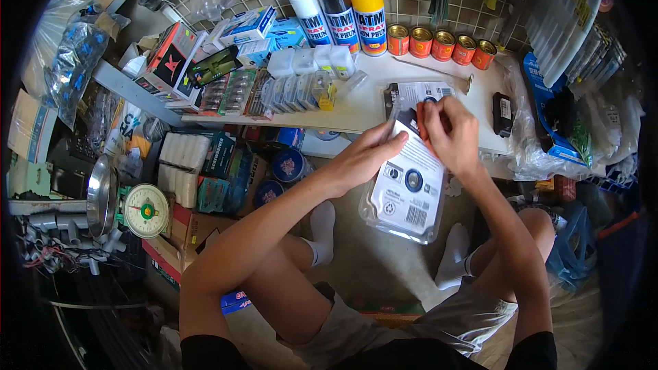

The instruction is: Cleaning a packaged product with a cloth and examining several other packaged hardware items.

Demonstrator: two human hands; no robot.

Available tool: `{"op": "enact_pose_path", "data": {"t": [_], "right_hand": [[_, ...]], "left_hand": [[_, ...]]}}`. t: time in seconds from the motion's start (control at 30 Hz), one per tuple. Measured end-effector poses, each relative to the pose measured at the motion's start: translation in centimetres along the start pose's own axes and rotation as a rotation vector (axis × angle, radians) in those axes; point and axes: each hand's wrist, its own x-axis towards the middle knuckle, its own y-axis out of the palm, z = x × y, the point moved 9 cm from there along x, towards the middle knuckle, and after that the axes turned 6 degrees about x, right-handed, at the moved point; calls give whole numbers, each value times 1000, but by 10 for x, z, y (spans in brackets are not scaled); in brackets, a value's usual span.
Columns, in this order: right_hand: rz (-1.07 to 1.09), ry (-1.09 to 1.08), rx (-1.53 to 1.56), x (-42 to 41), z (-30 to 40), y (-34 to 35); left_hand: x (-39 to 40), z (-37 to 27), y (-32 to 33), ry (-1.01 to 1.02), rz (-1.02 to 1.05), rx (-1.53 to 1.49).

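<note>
My left hand [367, 156] holds a clear plastic blister pack [408, 192] by its upper left edge, with the thumb over the printed card. The pack is tilted, its printed side towards me, and a round dark-rimmed part shows in its middle. At the pack's top right, the fingers of my right hand [450, 128] are closed on an orange-red cloth or strip [424, 123] against the card; what it is exactly cannot be told. Behind the hands, a second blister pack [411, 91] lies on the white shelf [354, 113].
Spray cans [367, 18] and small red tins [443, 46] line the shelf's back. Small boxes and plastic cases [298, 93] stand left, a black case [502, 114] right. A dial scale [146, 210] is at lower left; plastic bags [573, 246] hang at right.
</note>
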Motion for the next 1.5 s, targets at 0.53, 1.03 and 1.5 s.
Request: {"op": "enact_pose_path", "data": {"t": [0.53, 1.03, 1.5], "right_hand": [[96, -337, -13, -22, 44, 24], [-65, -18, 77, 8, 7, 3], [-111, -15, 50, 11, 9, -3]], "left_hand": [[0, -4, 10, 86, 185, 388], [-2, 17, 41, -145, 379, 79], [-2, 6, 38, -152, 293, 88]]}}
